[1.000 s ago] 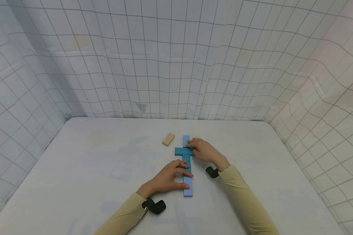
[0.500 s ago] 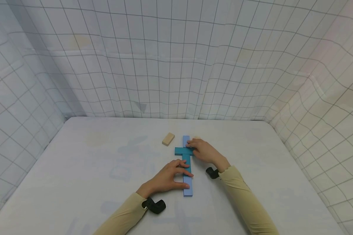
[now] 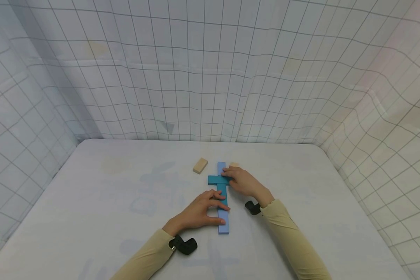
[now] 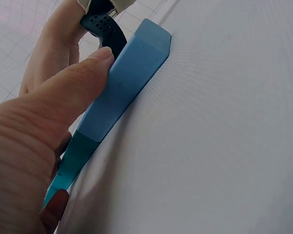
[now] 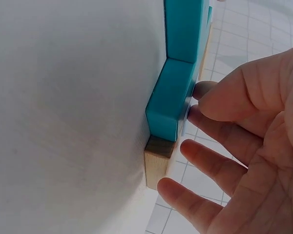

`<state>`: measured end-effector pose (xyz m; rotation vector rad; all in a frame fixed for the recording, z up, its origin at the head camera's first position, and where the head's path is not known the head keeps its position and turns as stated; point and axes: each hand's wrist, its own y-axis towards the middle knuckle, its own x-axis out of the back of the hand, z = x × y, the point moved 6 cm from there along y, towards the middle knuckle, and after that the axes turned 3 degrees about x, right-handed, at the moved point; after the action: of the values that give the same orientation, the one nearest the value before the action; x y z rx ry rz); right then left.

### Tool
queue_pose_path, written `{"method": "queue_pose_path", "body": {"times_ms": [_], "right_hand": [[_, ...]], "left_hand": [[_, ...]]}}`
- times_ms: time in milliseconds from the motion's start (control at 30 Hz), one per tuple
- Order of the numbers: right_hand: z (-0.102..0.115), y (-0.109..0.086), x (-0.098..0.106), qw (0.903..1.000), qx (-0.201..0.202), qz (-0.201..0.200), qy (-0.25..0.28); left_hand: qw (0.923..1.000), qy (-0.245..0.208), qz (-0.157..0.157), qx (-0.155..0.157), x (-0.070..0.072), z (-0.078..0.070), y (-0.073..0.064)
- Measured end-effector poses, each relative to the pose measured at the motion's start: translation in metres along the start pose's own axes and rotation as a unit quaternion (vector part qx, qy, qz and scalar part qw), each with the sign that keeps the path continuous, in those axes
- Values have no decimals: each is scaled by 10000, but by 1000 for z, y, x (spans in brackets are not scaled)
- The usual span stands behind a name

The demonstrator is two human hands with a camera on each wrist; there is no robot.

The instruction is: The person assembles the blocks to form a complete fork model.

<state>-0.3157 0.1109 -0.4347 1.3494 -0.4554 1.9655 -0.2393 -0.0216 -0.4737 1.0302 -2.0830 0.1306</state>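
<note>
Flat blocks lie end to end in a cross on the white table. A light-blue block [image 3: 223, 227] forms the near end, followed by a lengthwise teal block [image 3: 222, 189], a crosswise teal block [image 3: 215, 180] and a far light-blue block [image 3: 221, 166]. My left hand [image 3: 197, 212] rests on the near part, thumb on the light-blue block and spread fingers over the lengthwise teal one. With loosely extended fingers, my right hand [image 3: 245, 182] lies over the right end of the crosswise block, which it partly hides; its fingertips reach the far light-blue block.
A wooden block [image 3: 200, 165] lies left of the far end. Another wooden block [image 3: 234, 164] shows partly behind the right hand; the right wrist view has it beside the crosswise block's end. Grid-patterned curtains [image 3: 210, 77] hang around the table [image 3: 108, 202].
My right hand has shifted very slightly toward me, and a little more of the wooden block behind it shows. The left hand and the other blocks stay in place.
</note>
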Motion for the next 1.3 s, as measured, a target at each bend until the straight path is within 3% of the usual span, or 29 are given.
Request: {"method": "queue_pose_path", "body": {"times_ms": [1300], "right_hand": [[11,-13,-3,9988,193,-246,-377]], "left_hand": [[10000,1,27,62,-1,-1,1]]}}
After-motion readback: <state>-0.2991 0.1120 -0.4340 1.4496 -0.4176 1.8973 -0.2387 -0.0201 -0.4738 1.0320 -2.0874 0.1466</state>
